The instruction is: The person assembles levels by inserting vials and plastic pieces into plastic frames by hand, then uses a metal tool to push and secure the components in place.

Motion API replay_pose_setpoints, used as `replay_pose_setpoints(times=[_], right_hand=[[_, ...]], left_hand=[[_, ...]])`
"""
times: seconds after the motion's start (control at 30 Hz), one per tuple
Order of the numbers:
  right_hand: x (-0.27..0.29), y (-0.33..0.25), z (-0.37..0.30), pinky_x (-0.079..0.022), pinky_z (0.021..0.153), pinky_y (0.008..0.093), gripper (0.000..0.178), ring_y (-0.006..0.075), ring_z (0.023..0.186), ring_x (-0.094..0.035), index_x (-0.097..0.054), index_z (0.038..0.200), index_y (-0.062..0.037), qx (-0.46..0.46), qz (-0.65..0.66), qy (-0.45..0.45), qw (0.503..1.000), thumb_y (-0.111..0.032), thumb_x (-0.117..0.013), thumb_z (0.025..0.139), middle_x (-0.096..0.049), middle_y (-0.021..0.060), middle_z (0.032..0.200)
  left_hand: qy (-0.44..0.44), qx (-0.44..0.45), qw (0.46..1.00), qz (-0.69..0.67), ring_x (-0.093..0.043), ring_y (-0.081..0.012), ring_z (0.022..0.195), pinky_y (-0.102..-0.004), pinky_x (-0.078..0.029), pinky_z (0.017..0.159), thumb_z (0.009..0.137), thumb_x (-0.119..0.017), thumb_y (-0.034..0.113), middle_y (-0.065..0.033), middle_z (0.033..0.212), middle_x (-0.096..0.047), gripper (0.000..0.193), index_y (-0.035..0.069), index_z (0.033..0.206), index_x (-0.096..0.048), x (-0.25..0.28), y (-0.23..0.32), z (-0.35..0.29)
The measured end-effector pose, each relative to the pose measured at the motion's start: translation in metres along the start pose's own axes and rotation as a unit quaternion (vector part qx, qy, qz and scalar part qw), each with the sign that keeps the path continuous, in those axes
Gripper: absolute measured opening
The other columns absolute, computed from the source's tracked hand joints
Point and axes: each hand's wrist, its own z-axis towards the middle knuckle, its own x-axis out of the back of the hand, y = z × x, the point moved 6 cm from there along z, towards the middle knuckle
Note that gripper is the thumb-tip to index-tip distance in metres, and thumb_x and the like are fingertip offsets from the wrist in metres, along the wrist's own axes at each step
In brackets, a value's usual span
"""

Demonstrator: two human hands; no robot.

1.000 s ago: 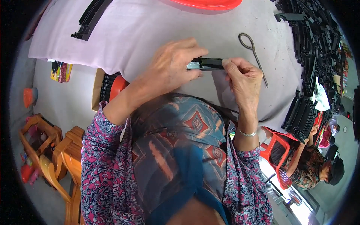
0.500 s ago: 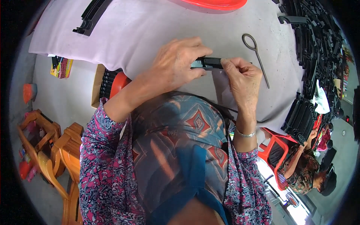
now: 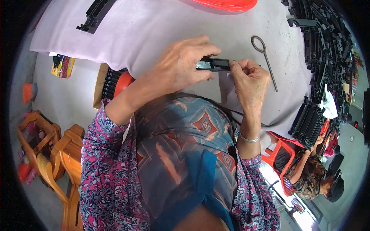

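Note:
A narrow black plastic part (image 3: 221,63) is held level over the cloth-covered table, between my two hands. Round its left end curve the thumb and fingers of my left hand (image 3: 179,61), one on each long side. Where they curl, a light, shiny strip shows inside the part. My right hand (image 3: 250,79) pinches the right end, thumb on top and fingers folded, which hides that end. To the right of this hand a metal rod with a looped end (image 3: 268,63) lies on the cloth.
A large heap of black plastic parts (image 3: 318,46) covers the table's right side, with a neat stack (image 3: 307,121) nearer me. Another long black part (image 3: 95,16) lies far left. A red basin (image 3: 229,4) stands at the far edge. A co-worker (image 3: 312,181) sits at right.
My left hand's thumb and index finger have spread slightly wider around the part. The right hand keeps its pinch, almost unmoved. The whole view has shifted a little.

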Motion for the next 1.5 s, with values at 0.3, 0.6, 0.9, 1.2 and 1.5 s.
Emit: replay_pose_setpoints(times=[0.3,0.6,0.9,1.2,1.5], right_hand=[[0.002,-0.002,-0.001,-0.038,0.048,0.028,0.02,0.0064,0.049,-0.044,-0.067,0.072,0.0035,0.007,-0.014,0.01,1.0,-0.014,-0.07,0.081,-0.051,0.004,0.049],[0.002,-0.004,-0.001,-0.039,0.049,0.0303,0.021,0.0105,0.046,-0.044,-0.066,0.071,0.0022,0.01,-0.031,0.014,0.999,-0.016,-0.069,0.081,-0.049,0.0055,0.048],[0.004,-0.002,-0.004,-0.04,0.05,0.0307,0.021,0.0117,0.046,-0.046,-0.068,0.073,0.002,0.007,-0.036,0.022,0.999,-0.017,-0.07,0.081,-0.052,0.0065,0.049],[0.004,-0.003,-0.01,-0.042,0.051,0.0322,0.021,0.0142,0.047,-0.05,-0.07,0.079,0.002,0.009,-0.016,0.028,0.999,-0.019,-0.067,0.082,-0.056,0.0088,0.052],[0.006,-0.006,-0.016,-0.044,0.051,0.0318,0.022,0.016,0.048,-0.054,-0.069,0.091,0.0026,0.039,-0.058,0.001,0.998,-0.018,-0.066,0.084,-0.06,0.0136,0.059]], left_hand=[[0.0,-0.101,0.989,0.105,-0.061,-0.0278,0.081,-0.0384,-0.048,0.072,0.073,-0.073,0.004,-0.009,0.092,-0.061,0.026,0.005,0.099,-0.069,-0.006,0.011,-0.006],[-0.017,-0.126,0.979,0.16,-0.06,-0.0239,0.088,-0.0372,-0.045,0.076,0.077,-0.069,0.007,-0.0041,0.097,-0.065,0.024,0.01,0.101,-0.07,-0.003,0.01,-0.014],[-0.038,-0.156,0.974,0.162,-0.058,-0.0237,0.084,-0.0362,-0.047,0.073,0.075,-0.071,0.007,-0.0029,0.091,-0.063,0.026,0.009,0.101,-0.07,-0.008,0.007,-0.011],[-0.099,-0.179,0.968,0.143,-0.057,-0.0243,0.081,-0.0364,-0.049,0.069,0.074,-0.072,0.006,-0.0044,0.087,-0.059,0.031,0.008,0.105,-0.068,-0.008,0.0,-0.004],[-0.097,-0.176,0.969,0.144,-0.054,-0.0252,0.082,-0.0375,-0.048,0.071,0.074,-0.072,0.006,-0.005,0.084,-0.054,0.032,0.008,0.106,-0.067,-0.01,0.004,-0.003]])
